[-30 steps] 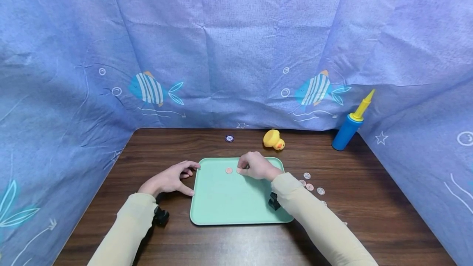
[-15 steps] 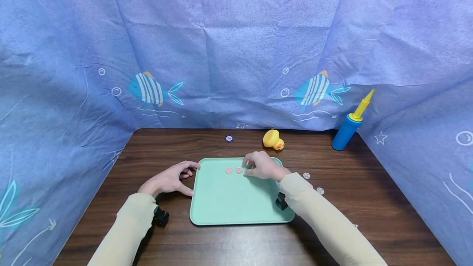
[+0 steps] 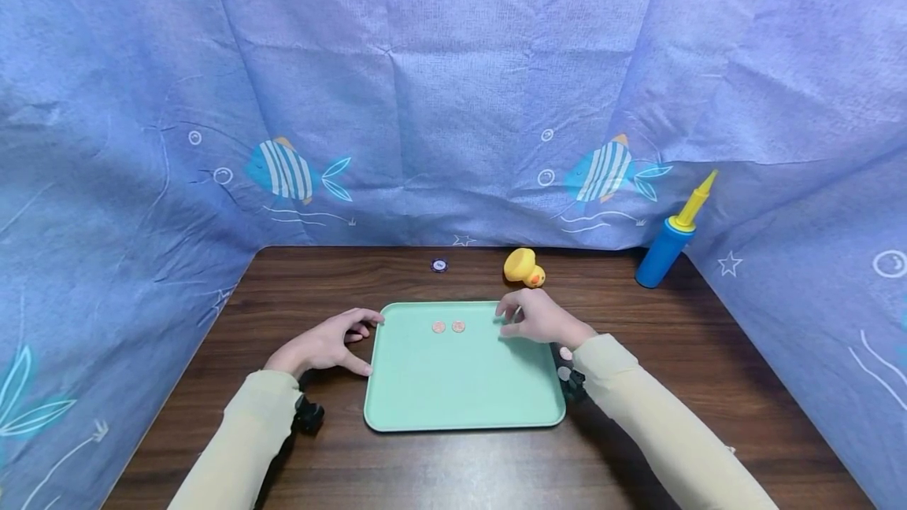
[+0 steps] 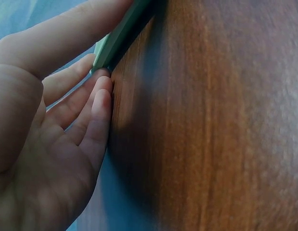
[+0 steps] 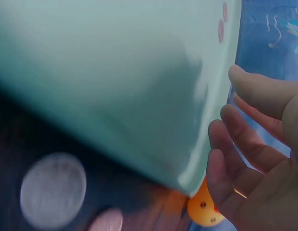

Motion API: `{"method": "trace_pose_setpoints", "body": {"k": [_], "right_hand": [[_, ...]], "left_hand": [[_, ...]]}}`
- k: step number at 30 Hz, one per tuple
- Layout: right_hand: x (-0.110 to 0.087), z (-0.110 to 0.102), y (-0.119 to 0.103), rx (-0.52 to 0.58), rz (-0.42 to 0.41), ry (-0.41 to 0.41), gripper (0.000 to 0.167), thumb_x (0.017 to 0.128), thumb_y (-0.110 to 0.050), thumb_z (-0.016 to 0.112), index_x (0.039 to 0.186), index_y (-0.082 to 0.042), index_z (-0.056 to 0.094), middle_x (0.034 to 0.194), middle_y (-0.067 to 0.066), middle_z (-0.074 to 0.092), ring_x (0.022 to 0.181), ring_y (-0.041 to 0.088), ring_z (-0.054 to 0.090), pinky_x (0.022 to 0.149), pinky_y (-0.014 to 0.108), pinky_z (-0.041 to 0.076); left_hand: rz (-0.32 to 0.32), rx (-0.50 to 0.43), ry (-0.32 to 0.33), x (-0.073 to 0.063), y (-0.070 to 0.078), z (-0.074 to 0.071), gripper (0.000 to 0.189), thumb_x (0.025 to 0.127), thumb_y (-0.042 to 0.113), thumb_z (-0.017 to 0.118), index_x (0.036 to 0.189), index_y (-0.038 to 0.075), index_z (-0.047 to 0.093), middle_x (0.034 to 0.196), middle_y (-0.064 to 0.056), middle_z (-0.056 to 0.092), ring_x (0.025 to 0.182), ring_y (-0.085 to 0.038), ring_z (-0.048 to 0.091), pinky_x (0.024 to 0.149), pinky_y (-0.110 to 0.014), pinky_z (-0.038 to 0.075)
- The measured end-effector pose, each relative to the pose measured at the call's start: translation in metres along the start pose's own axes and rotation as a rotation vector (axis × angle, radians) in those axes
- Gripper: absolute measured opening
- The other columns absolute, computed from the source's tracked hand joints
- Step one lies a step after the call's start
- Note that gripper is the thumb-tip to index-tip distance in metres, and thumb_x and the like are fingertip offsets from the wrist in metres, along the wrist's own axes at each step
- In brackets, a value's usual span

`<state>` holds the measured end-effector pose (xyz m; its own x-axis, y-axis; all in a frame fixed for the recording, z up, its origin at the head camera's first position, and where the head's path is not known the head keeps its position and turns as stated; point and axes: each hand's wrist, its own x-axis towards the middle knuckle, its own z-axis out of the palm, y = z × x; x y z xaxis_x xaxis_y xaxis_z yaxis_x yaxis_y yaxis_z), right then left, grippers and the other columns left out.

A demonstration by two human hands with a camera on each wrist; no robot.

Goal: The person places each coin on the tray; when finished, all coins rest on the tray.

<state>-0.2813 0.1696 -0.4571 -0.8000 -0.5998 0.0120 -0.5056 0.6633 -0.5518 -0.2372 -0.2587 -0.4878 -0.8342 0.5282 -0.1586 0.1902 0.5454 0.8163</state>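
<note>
Stretching between both hands, open tray surface reaches the near edge.

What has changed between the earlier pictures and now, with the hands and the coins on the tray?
The right hand let go of the right coin and moved right over the tray, holding nothing visible. That coin now lies uncovered beside the left coin, not touching it. Unmoved: the left hand at the tray's left edge, the left coin, duck and pump.
</note>
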Motion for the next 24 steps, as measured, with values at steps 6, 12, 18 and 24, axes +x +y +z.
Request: {"method": "trace_pose_setpoints", "body": {"k": [6,12,18,24], "right_hand": [[-0.013,-0.017,0.01,-0.015,0.007,0.024,0.021,0.088,-0.011,0.085,0.106,-0.006,0.078,0.095,0.003,0.075,0.081,0.012,0.068,0.074,0.032,0.059],[-0.03,-0.034,0.021,-0.024,0.008,0.045,0.017,0.088,-0.008,0.085,0.102,-0.004,0.079,0.094,0.004,0.077,0.081,0.013,0.068,0.074,0.034,0.058],[-0.049,-0.047,0.038,-0.054,0.039,0.023,0.011,0.087,-0.006,0.084,0.096,-0.01,0.081,0.088,-0.005,0.075,0.077,0.009,0.066,0.07,0.029,0.056],[-0.067,-0.052,0.051,-0.084,0.037,-0.051,0.013,0.083,-0.004,0.085,0.094,-0.01,0.081,0.089,-0.003,0.075,0.076,0.008,0.063,0.069,0.028,0.054]], "left_hand": [[0.01,-0.004,0.004,-0.001,0.001,0.0,0.088,0.079,0.02,0.096,0.152,0.004,0.049,0.147,-0.018,0.051,0.121,-0.029,0.051,0.112,-0.048,0.045],[0.016,-0.019,0.001,-0.001,0.003,-0.001,0.087,0.079,0.016,0.095,0.152,0.002,0.048,0.147,-0.019,0.05,0.122,-0.031,0.051,0.113,-0.056,0.043],[0.014,-0.022,-0.004,-0.001,0.004,-0.001,0.087,0.079,0.017,0.095,0.152,0.002,0.048,0.148,-0.02,0.05,0.123,-0.032,0.05,0.113,-0.055,0.043],[0.009,0.003,-0.008,-0.001,0.002,-0.001,0.088,0.08,0.022,0.095,0.152,0.004,0.048,0.147,-0.018,0.05,0.122,-0.029,0.051,0.112,-0.046,0.046]]}}
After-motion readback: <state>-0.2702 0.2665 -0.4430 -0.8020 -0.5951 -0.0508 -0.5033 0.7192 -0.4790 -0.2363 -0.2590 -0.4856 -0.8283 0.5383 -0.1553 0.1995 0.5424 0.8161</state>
